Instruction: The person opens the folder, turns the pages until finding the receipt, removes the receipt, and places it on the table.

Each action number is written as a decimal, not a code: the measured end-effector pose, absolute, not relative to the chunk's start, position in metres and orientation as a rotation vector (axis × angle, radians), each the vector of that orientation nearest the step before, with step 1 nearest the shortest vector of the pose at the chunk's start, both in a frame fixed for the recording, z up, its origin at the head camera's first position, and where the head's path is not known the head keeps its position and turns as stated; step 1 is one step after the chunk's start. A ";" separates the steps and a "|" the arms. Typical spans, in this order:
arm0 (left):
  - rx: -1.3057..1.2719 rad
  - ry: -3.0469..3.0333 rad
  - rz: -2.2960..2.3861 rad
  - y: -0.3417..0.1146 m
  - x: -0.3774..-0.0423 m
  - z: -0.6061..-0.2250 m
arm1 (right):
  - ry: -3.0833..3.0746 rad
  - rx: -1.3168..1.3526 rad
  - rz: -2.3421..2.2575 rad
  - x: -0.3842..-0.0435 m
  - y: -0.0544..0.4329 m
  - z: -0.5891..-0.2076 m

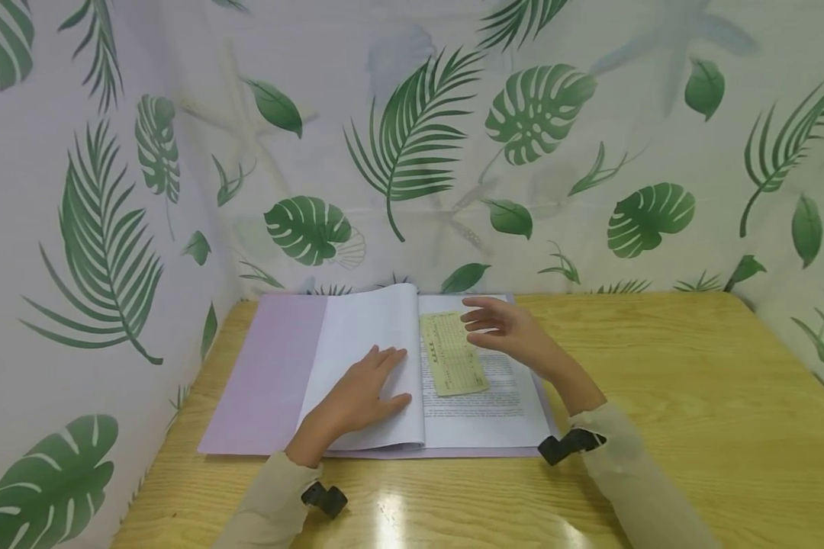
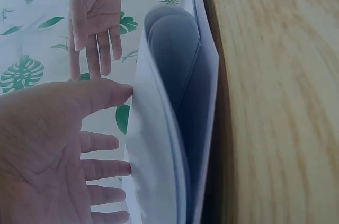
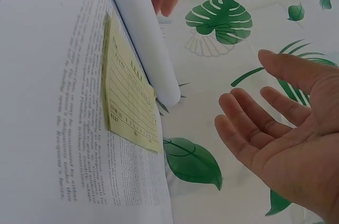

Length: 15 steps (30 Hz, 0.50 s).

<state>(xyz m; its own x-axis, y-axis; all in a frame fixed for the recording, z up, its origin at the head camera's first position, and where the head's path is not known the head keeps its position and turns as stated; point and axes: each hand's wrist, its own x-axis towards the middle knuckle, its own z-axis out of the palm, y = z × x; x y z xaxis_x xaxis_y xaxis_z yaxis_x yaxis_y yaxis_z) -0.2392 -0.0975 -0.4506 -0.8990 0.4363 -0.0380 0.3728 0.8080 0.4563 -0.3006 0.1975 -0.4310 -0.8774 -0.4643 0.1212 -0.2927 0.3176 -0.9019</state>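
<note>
A folder with a pale purple cover lies spread on the table, its white pages turned over to the left and curling at the fold. My left hand rests on these turned pages with fingers straight; in the left wrist view its thumb and fingertips touch the paper. On the printed page at the right lies a yellow ruled slip. My right hand hovers over the slip's upper right side, fingers loosely bent and holding nothing. The right wrist view shows a gap between this hand and the slip.
The folder lies on a wooden table, near its back left edge. A white cloth printed with green leaves stands behind and at both sides. Each wrist carries a black strap, such as the one on the left.
</note>
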 end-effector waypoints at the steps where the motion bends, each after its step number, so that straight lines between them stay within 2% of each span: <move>1: 0.636 2.846 0.676 -0.098 -0.239 -0.451 | 2.422 -0.690 -1.605 -0.301 0.198 -0.431; 9: 0.600 2.793 0.655 -0.100 -0.239 -0.452 | 2.473 -0.639 -1.581 -0.305 0.199 -0.432; 15: 0.558 2.752 0.622 -0.102 -0.242 -0.454 | 2.577 -0.674 -1.424 -0.323 0.194 -0.433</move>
<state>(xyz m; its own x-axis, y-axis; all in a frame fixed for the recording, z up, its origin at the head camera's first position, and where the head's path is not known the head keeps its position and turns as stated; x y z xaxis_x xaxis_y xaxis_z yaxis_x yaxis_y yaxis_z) -0.2420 -0.1022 -0.4540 -0.8911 0.4214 -0.1687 0.3078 0.8341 0.4577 -0.3228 0.1943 -0.4330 -0.8935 -0.4362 0.1068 -0.3225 0.4577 -0.8286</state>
